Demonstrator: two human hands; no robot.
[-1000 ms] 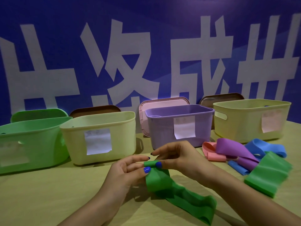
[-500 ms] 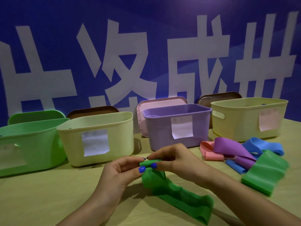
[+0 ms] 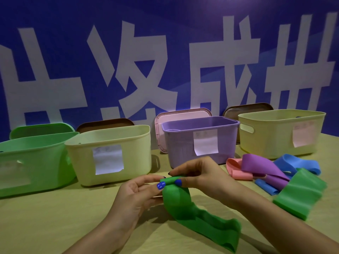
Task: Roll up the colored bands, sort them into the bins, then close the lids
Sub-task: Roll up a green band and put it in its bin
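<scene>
Two bare forearms, no sleeves in view; left hand [image 3: 135, 194] and right hand [image 3: 200, 174] with bright blue polish on thumbnails, darker polish on one fingertip

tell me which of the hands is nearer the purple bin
Right. The right hand sits just in front of the purple bin; the left hand is lower and further left.

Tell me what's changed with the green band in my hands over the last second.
Little has changed. Both hands, left hand and right hand, keep pinching the rolled end of the green band; the roll looks barely thicker, its tail still trailing on the table. Nothing was let go. The bins, lids and loose bands stayed put.
</scene>
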